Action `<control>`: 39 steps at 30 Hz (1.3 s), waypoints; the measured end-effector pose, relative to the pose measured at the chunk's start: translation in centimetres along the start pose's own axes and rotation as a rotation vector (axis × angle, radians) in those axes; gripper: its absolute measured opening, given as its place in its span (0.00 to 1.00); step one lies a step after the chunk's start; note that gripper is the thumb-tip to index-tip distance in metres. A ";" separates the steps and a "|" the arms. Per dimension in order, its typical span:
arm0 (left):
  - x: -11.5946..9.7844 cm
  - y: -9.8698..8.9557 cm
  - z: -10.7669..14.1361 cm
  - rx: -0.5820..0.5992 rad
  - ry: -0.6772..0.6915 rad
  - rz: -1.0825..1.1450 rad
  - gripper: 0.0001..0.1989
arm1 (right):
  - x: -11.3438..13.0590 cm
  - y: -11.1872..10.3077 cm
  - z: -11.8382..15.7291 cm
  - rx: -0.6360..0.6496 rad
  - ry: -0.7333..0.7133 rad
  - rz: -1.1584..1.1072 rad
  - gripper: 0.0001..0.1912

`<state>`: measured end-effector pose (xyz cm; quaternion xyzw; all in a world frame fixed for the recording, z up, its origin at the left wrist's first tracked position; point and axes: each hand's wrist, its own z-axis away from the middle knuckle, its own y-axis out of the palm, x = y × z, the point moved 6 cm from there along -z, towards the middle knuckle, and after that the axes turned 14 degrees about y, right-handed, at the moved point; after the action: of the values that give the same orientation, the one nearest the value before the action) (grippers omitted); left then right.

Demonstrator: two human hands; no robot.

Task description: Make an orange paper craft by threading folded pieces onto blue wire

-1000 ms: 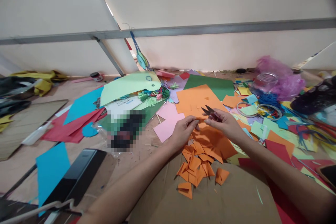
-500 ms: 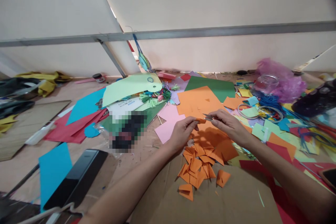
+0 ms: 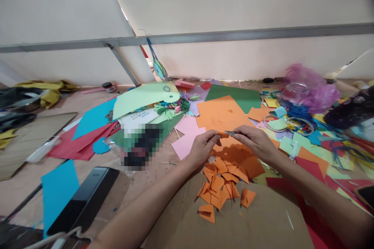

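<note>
"So, what changed?"

"Scissors (image 3: 230, 133) blades: spread before, nearly together now, at the orange piece (image 3: 223, 135), frame centre. Probably mid-snip."

"Hands?"

"Left hand (image 3: 204, 144) pinches the orange piece; right hand (image 3: 253, 140) is closed round the scissors, handles hidden. Orange bits (image 3: 217, 186) heaped lower centre, some on cardboard (image 3: 245, 225)."

"Brands, writing?"

"None readable. White packet (image 3: 134, 120), left of centre, has print, too blurred. Jar (image 3: 109, 86), upper left: can't read anything on it."

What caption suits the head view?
Left hand pinches orange paper, right hand holds scissors at it, near loose orange pieces.
</note>
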<state>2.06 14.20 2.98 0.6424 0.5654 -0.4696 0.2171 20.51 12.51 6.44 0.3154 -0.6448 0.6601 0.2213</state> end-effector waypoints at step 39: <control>-0.1 0.4 0.0 0.063 -0.027 0.049 0.14 | 0.7 0.2 0.4 0.031 0.012 -0.048 0.17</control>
<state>2.45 14.00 2.94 0.6563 0.5314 -0.4902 0.2157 19.90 11.98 6.80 0.3302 -0.6255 0.6664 0.2360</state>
